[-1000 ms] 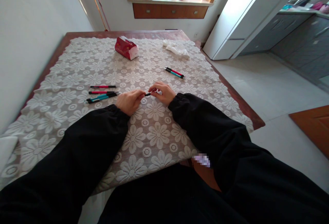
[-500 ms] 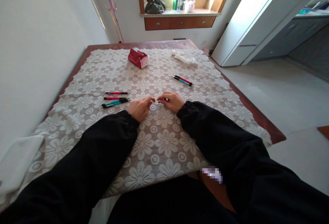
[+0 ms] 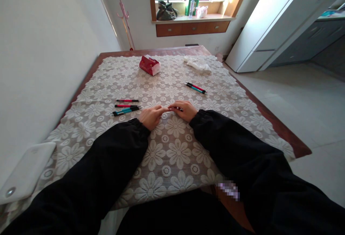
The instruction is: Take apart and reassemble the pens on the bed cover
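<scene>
Dark pen (image 3: 176,109) crosswise between left hand (image 3: 152,116) and right hand (image 3: 185,110).

Worktop (image 3: 280,129) is showing dark red-brown wood with a smooth, slightly glossy edge. Tablecloth (image 3: 172,152) is presenting as off-white openwork lace, matt and textured, in a flower pattern. Pens (image 3: 126,110) are looking like glossy plastic, red, teal and black. Tissue pack (image 3: 150,65) is showing shiny red wrapping. Sleeves (image 3: 107,163) are appearing as matt black cloth. Floor (image 3: 302,98) is reading as smooth pale tile.
</scene>
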The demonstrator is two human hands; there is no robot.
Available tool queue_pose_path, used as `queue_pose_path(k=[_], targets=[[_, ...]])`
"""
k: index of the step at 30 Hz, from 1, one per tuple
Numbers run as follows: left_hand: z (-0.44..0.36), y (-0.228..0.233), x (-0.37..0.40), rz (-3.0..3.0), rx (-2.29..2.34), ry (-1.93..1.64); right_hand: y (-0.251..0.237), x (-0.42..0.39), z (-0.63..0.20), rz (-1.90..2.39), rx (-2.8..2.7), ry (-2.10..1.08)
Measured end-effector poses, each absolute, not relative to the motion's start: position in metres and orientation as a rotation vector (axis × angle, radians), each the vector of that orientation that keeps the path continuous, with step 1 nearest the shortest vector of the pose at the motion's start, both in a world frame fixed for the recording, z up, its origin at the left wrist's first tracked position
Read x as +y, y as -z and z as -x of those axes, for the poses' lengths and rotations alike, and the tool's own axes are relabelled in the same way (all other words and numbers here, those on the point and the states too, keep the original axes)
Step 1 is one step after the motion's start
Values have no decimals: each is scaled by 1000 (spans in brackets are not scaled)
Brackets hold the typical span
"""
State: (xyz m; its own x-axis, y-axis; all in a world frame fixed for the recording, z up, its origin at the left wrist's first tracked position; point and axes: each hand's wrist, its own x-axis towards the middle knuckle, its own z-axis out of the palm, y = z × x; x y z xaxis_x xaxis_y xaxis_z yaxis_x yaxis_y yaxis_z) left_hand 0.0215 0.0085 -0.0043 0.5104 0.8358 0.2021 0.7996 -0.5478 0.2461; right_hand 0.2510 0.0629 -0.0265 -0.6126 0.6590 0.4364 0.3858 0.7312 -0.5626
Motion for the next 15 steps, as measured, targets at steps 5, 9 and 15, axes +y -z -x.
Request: queue_pose_path(k=[5, 9, 15], targets=[[-22, 5, 8, -2516, 1515, -550, 25, 60, -249, 757, -2267, -555], [-24, 3, 6, -2429, 1566, -616, 24, 59, -249, 742, -2198, -576], [-24, 3, 6, -2452, 1399, -705, 20, 56, -250, 661, -2215, -515]])
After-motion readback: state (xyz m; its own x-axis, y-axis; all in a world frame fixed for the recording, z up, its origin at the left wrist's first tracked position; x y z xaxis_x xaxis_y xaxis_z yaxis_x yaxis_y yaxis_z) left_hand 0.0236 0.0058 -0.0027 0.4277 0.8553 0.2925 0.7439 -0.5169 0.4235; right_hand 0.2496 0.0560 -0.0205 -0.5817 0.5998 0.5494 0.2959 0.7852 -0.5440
